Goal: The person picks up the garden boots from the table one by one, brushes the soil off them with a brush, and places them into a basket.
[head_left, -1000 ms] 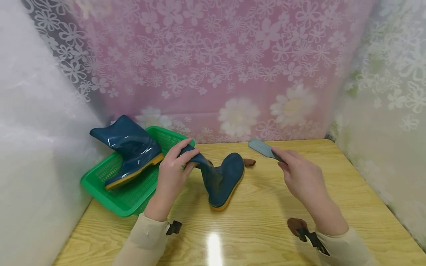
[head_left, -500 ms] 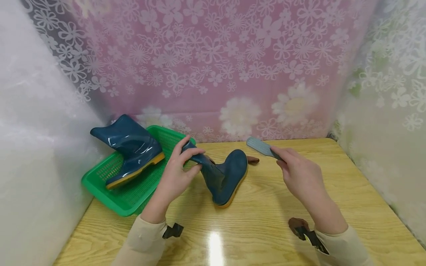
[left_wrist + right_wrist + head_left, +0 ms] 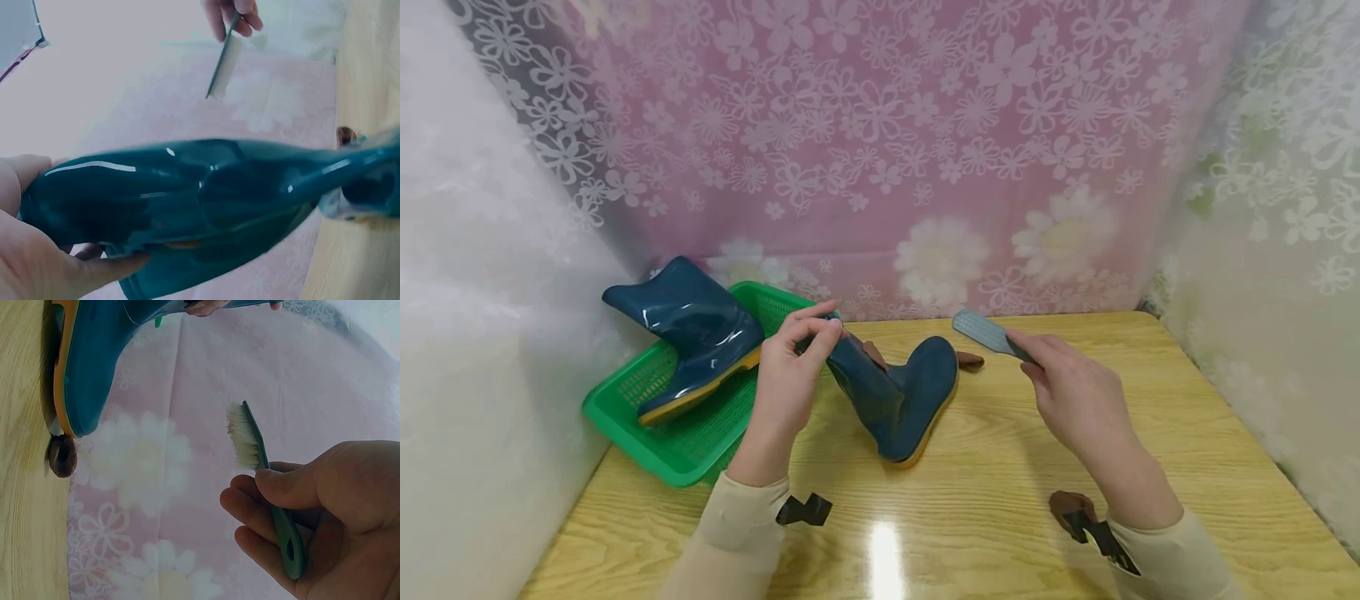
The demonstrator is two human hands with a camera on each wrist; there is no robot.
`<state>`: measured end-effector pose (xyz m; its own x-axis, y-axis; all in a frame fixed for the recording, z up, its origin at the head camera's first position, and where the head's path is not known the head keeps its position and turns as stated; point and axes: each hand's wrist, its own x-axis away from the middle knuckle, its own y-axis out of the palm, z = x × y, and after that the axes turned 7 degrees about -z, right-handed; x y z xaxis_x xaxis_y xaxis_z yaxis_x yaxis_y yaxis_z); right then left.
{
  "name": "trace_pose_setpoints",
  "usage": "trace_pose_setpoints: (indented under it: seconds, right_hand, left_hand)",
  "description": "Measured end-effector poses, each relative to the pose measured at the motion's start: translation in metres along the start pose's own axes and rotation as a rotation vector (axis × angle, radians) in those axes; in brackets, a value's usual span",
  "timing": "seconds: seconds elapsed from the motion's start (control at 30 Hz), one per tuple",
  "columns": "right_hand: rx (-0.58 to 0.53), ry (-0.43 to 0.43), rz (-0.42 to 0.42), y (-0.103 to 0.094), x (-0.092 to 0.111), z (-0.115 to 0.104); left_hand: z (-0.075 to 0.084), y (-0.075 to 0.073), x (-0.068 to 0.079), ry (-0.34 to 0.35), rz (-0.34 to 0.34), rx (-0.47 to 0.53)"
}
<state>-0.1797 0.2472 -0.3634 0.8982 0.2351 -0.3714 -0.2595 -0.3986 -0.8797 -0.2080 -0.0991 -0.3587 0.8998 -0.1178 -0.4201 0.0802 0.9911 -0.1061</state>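
A dark blue rubber boot (image 3: 891, 400) with a yellow sole leans toward the left on the table. My left hand (image 3: 790, 358) pinches the top of its shaft; in the left wrist view, the fingers and thumb lie on either side of the shaft's edge (image 3: 81, 194). To the right of the boot and apart from it, my right hand (image 3: 1075, 400) holds a small brush (image 3: 985, 333) by its green handle (image 3: 287, 540). Its pale bristles (image 3: 242, 437) face down, with brownish tips showing in the right wrist view.
A second blue boot (image 3: 700, 321) lies tilted in a green plastic basket (image 3: 655, 458) at the left. A brown item (image 3: 971, 362) sticks out behind the held boot's toe. Flowered sheeting (image 3: 925, 167) hangs behind the wooden table (image 3: 1000, 533).
My left hand has shifted its grasp on the shaft's top, and the shaft looks fuller now. The boot's foot has moved slightly right and back. The brush has barely moved.
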Motion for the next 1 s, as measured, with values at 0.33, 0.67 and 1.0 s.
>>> trace_pose_setpoints:
  seconds: [0.33,0.67,1.0]
  right_hand:
    - [-0.003,-0.029,0.027,0.0000,0.0000,-0.0005]
    - [0.001,-0.018,0.015,0.0004,0.0012,-0.0014]
    - [0.004,-0.038,0.018,0.0018,0.0015,-0.0023]
  left_hand:
    - [-0.0004,0.0062,-0.0034,-0.025,-0.009,0.236]
    - [-0.0064,0.0032,-0.0085,-0.101,0.023,0.420]
    - [-0.0076,-0.0017,-0.0106,-0.085,-0.132,0.477]
